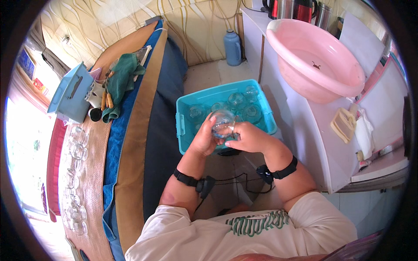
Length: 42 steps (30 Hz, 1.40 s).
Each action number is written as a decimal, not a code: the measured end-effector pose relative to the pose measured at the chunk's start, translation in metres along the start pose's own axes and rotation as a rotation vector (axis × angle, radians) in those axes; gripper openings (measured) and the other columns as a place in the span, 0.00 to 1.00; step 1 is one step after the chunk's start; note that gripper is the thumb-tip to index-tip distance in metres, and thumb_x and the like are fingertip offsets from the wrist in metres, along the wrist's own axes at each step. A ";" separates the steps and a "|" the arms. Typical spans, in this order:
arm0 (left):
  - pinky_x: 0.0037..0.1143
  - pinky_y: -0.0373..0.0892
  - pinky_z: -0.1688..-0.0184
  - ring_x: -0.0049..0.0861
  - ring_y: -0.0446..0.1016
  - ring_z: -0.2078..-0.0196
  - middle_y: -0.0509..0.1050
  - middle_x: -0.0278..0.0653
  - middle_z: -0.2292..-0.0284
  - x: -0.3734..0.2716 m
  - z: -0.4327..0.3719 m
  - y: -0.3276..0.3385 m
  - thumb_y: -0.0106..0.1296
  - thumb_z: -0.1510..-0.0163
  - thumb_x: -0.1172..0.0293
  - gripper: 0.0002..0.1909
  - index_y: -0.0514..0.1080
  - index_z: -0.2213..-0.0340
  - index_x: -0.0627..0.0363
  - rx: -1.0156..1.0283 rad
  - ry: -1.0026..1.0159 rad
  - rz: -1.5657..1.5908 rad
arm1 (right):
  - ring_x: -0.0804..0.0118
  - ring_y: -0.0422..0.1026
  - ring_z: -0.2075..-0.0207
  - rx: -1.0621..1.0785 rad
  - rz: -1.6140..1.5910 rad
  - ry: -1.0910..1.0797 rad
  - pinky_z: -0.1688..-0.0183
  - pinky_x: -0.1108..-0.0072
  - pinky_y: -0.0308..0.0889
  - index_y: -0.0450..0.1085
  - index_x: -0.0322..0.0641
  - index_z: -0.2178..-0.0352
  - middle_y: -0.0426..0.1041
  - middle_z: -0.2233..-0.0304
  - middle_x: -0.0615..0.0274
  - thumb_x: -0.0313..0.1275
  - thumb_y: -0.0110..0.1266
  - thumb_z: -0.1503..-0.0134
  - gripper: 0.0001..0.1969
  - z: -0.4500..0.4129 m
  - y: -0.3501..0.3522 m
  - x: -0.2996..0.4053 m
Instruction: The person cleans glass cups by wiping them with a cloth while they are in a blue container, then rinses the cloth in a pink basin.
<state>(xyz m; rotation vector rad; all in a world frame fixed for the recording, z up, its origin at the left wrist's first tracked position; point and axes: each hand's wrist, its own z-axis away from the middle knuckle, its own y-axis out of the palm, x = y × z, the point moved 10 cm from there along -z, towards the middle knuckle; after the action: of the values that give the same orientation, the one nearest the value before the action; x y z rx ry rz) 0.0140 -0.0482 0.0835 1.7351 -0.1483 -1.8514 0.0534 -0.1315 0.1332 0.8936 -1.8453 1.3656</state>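
Note:
My left hand (205, 136) holds a round clear glass jar (222, 118) by its body, above the near part of a turquoise plastic tub (181, 107). The fingers of my right hand (249, 137) reach into the jar's mouth, which faces right, and its thumb is below the rim. Inside the tub several more clear glass vessels stand or lie, among them one glass jar (236, 99) near the back and another glass jar (196, 111) at the left. The jar and my hands hide part of the tub's contents.
Left, several glass jars (78, 148) line a mat beside a blue towel (112, 156), a green cloth (123, 73) and a light-blue box (73, 94). A blue flask (232, 49) stands on the floor behind. Right, a pink basin (313, 55) rests on a counter. Black cables hang below my forearms.

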 end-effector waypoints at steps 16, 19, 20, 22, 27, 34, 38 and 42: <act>0.28 0.69 0.55 0.28 0.70 0.55 0.69 0.42 0.54 -0.031 -0.003 0.001 0.55 0.45 0.53 0.35 0.57 0.44 0.60 -0.005 0.424 -0.201 | 0.69 0.70 0.82 -0.116 -0.291 0.231 0.78 0.76 0.67 0.67 0.44 0.47 0.75 0.73 0.61 0.27 0.61 0.49 0.26 0.007 -0.003 -0.016; 0.31 0.63 0.45 0.32 0.66 0.46 0.68 0.45 0.52 -0.048 0.013 0.010 0.58 0.47 0.52 0.39 0.56 0.43 0.62 0.030 0.612 -0.492 | 0.78 0.65 0.85 -0.040 -0.863 0.291 0.81 0.82 0.62 0.73 0.41 0.54 0.73 0.76 0.66 0.26 0.61 0.48 0.18 0.008 0.006 -0.023; 0.31 0.63 0.45 0.32 0.66 0.46 0.68 0.45 0.52 -0.049 0.015 0.010 0.58 0.47 0.52 0.39 0.56 0.43 0.62 0.029 0.613 -0.493 | 0.79 0.65 0.85 -0.065 -0.948 0.267 0.83 0.85 0.58 0.75 0.39 0.58 0.73 0.75 0.67 0.25 0.62 0.48 0.15 0.007 0.005 -0.024; 0.30 0.64 0.45 0.34 0.65 0.45 0.67 0.45 0.51 -0.052 0.020 0.019 0.57 0.47 0.45 0.42 0.55 0.42 0.62 0.037 0.632 -0.576 | 0.78 0.66 0.85 -0.080 -0.843 0.297 0.82 0.83 0.60 0.75 0.39 0.58 0.73 0.76 0.67 0.25 0.62 0.48 0.14 0.009 0.002 -0.020; 0.28 0.69 0.56 0.28 0.71 0.52 0.71 0.42 0.53 -0.019 0.000 0.001 0.45 0.42 0.38 0.39 0.59 0.42 0.57 0.077 0.255 -0.215 | 0.72 0.74 0.76 -0.062 -0.152 0.296 0.75 0.80 0.69 0.74 0.45 0.53 0.77 0.65 0.64 0.27 0.58 0.46 0.17 0.010 0.000 -0.027; 0.23 0.68 0.72 0.25 0.75 0.63 0.75 0.39 0.63 0.014 -0.002 -0.027 0.43 0.38 0.45 0.27 0.66 0.51 0.56 -0.088 -0.200 -0.139 | 0.50 0.76 0.65 -0.108 0.530 0.078 0.65 0.66 0.72 0.66 0.55 0.44 0.75 0.54 0.62 0.35 0.55 0.43 0.24 0.003 0.012 -0.002; 0.23 0.69 0.72 0.24 0.74 0.65 0.74 0.40 0.63 -0.006 -0.008 -0.026 0.50 0.40 0.54 0.23 0.64 0.51 0.58 -0.154 0.049 -0.123 | 0.56 0.78 0.69 -0.294 0.391 -0.156 0.68 0.71 0.73 0.66 0.48 0.44 0.77 0.59 0.60 0.30 0.58 0.46 0.26 0.000 0.011 -0.002; 0.26 0.71 0.66 0.26 0.74 0.62 0.72 0.42 0.58 -0.007 -0.013 -0.048 0.52 0.40 0.59 0.25 0.60 0.49 0.61 -0.169 0.148 -0.156 | 0.76 0.73 0.80 -0.143 -0.569 0.353 0.77 0.82 0.70 0.71 0.30 0.55 0.74 0.79 0.62 0.22 0.62 0.49 0.18 0.000 0.014 -0.041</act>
<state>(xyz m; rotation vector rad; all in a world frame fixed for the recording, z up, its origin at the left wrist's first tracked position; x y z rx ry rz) 0.0095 -0.0013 0.0651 1.7988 0.2023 -1.7771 0.0644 -0.1231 0.0922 0.9380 -1.2701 0.9468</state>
